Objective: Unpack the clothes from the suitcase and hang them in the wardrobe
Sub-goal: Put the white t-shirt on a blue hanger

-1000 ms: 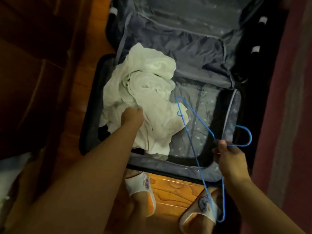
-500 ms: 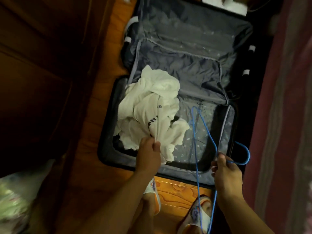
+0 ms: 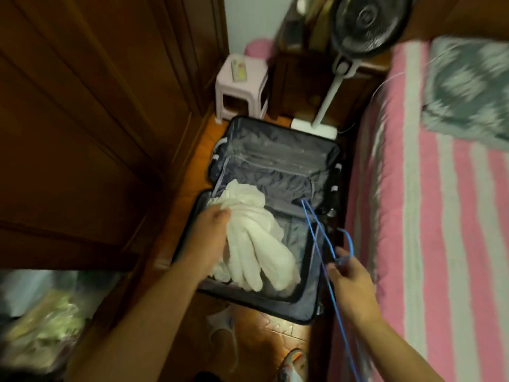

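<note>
An open dark suitcase (image 3: 278, 161) with grey lining lies on the wooden floor. A white garment (image 3: 259, 249) is bunched in its near half and hangs in long folds. My left hand (image 3: 212, 230) grips the garment's upper left part and lifts it. My right hand (image 3: 348, 277) holds a blue wire hanger (image 3: 316, 235) at the neck below its hook, over the suitcase's right edge. The brown wooden wardrobe (image 3: 82, 133) stands on the left.
A bed (image 3: 440, 216) with a pink striped cover and a patterned pillow runs along the right. A pink stool (image 3: 241, 86), a standing fan (image 3: 358, 37) and a wooden cabinet stand beyond the suitcase. My slippered feet show at the bottom.
My left hand has pulled the white garment up out of its heap, so it hangs in folds. The view has tilted up, showing more of the room. The hanger stays in my right hand.
</note>
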`<state>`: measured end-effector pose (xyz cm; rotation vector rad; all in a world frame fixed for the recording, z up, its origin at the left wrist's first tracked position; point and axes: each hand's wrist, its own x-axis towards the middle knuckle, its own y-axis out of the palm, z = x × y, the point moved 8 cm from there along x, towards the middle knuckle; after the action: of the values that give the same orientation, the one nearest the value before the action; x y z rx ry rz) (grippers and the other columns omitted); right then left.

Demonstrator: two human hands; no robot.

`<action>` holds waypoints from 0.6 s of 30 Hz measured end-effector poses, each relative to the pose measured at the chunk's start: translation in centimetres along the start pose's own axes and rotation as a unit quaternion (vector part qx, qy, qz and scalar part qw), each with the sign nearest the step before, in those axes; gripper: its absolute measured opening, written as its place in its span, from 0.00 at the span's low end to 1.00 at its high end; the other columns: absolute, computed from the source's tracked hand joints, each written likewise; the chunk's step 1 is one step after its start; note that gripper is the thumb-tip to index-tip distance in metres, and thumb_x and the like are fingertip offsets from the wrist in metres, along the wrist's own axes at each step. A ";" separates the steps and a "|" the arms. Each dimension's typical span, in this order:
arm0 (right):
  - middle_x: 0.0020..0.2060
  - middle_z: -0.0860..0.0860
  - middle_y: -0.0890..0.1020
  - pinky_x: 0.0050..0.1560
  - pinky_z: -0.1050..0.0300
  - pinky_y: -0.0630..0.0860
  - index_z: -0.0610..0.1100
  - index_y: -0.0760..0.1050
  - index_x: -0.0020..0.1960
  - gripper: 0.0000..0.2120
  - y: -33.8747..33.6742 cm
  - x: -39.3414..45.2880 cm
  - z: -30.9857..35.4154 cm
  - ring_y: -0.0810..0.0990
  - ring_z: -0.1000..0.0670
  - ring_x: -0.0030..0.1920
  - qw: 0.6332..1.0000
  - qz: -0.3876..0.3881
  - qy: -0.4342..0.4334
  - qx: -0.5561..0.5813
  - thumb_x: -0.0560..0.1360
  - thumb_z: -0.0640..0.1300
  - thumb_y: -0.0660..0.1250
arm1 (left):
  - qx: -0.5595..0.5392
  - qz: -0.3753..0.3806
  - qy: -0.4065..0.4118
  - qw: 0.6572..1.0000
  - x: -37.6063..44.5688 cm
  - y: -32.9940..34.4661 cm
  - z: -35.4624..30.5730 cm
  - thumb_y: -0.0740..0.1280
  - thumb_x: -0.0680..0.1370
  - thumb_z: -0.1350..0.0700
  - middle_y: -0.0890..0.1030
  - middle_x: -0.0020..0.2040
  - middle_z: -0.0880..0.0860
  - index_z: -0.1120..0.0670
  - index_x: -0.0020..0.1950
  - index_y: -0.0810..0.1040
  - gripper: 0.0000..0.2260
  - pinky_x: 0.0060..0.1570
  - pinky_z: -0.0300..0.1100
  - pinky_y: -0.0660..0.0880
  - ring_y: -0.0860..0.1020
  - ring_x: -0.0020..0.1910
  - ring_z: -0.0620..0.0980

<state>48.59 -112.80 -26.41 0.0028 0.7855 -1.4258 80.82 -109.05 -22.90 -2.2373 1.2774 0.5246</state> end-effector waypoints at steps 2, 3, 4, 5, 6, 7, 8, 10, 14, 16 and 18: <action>0.43 0.54 0.81 0.46 0.69 0.72 0.56 0.69 0.72 0.33 -3.6 -3.0 3.3 0.77 0.62 0.37 0.998 0.048 -0.041 0.004 0.75 0.29 0.68 | -0.010 -0.010 0.058 0.998 -6.4 -1.4 -8.1 0.63 0.80 0.46 0.82 0.50 0.56 0.48 0.50 0.80 0.08 0.50 0.56 0.82 0.82 0.51 0.58; 0.42 0.54 0.80 0.45 0.68 0.74 0.58 0.66 0.73 0.37 -4.6 -4.4 4.7 0.76 0.63 0.37 0.996 0.076 -0.051 0.013 0.73 0.27 0.69 | -0.020 -0.010 0.082 0.996 -9.0 -2.0 -11.7 0.61 0.84 0.51 0.81 0.49 0.54 0.49 0.51 0.78 0.08 0.44 0.50 0.82 0.81 0.50 0.54; 0.43 0.54 0.79 0.45 0.66 0.75 0.60 0.66 0.72 0.40 -5.4 -5.7 6.3 0.77 0.62 0.39 0.993 0.096 -0.064 0.010 0.71 0.28 0.72 | -0.017 -0.013 0.101 0.995 -11.4 -2.8 -14.9 0.59 0.85 0.53 0.80 0.49 0.53 0.49 0.51 0.77 0.08 0.41 0.46 0.81 0.81 0.49 0.51; 0.44 0.55 0.79 0.47 0.62 0.77 0.61 0.67 0.71 0.40 -5.9 -7.0 8.4 0.78 0.61 0.42 0.990 0.110 -0.088 0.004 0.69 0.31 0.75 | -0.011 -0.014 0.122 0.992 -13.7 -3.6 -18.1 0.59 0.86 0.53 0.79 0.49 0.54 0.51 0.51 0.77 0.09 0.41 0.45 0.79 0.80 0.49 0.51; 0.46 0.56 0.79 0.51 0.58 0.77 0.60 0.70 0.69 0.38 -6.3 -8.0 10.5 0.79 0.59 0.46 0.987 0.114 -0.112 -0.013 0.67 0.33 0.77 | 0.000 -0.006 0.146 0.989 -15.9 -4.2 -21.0 0.59 0.85 0.52 0.79 0.49 0.57 0.52 0.51 0.78 0.10 0.43 0.48 0.79 0.80 0.49 0.53; 0.46 0.56 0.79 0.54 0.57 0.76 0.57 0.73 0.64 0.32 -6.5 -9.0 12.8 0.79 0.56 0.48 0.983 0.119 -0.137 -0.019 0.66 0.34 0.76 | 0.024 0.012 0.174 0.984 -18.1 -4.5 -23.7 0.60 0.85 0.51 0.80 0.49 0.59 0.55 0.51 0.79 0.11 0.45 0.50 0.79 0.80 0.48 0.53; 0.44 0.56 0.79 0.54 0.57 0.75 0.54 0.75 0.56 0.24 -7.0 -9.6 15.4 0.78 0.55 0.47 0.981 0.106 -0.162 -0.017 0.66 0.33 0.72 | 0.060 0.029 0.205 0.977 -20.1 -4.8 -26.1 0.61 0.84 0.51 0.80 0.46 0.58 0.57 0.49 0.79 0.12 0.45 0.50 0.78 0.80 0.44 0.51; 0.35 0.54 0.77 0.46 0.55 0.72 0.48 0.73 0.42 0.09 -9.0 -11.1 20.5 0.76 0.53 0.39 0.976 0.042 -0.212 0.002 0.71 0.34 0.67 | 0.138 0.035 0.258 0.956 -23.5 -5.4 -29.6 0.64 0.83 0.54 0.76 0.39 0.55 0.64 0.45 0.76 0.14 0.38 0.41 0.74 0.75 0.34 0.45; 0.34 0.51 0.82 0.35 0.65 0.71 0.43 0.78 0.42 0.12 -13.2 -13.3 28.4 0.75 0.56 0.32 0.965 0.029 -0.254 0.060 0.82 0.42 0.61 | 0.132 0.019 0.291 0.948 -26.6 -8.1 -31.9 0.66 0.79 0.60 0.71 0.40 0.55 0.69 0.42 0.69 0.13 0.43 0.50 0.64 0.68 0.39 0.52; 0.38 0.48 0.85 0.33 0.66 0.71 0.46 0.79 0.49 0.11 -14.7 -13.4 30.3 0.77 0.57 0.31 0.966 0.056 -0.249 0.028 0.83 0.41 0.59 | 0.080 0.021 0.278 0.957 -27.1 -9.9 -31.9 0.64 0.77 0.62 0.72 0.42 0.55 0.67 0.39 0.69 0.10 0.44 0.50 0.63 0.68 0.43 0.53; 0.40 0.48 0.87 0.45 0.56 0.77 0.50 0.80 0.48 0.11 -15.8 -13.3 32.1 0.82 0.50 0.40 0.965 0.066 -0.253 0.003 0.81 0.38 0.62 | 0.035 0.056 0.266 0.962 -27.9 -11.0 -32.0 0.62 0.77 0.66 0.74 0.45 0.57 0.61 0.36 0.69 0.09 0.44 0.48 0.65 0.71 0.43 0.54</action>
<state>50.94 -118.54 11.24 -0.2889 0.3509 -1.2269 79.45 -104.63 20.75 -2.3378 1.6568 -0.1048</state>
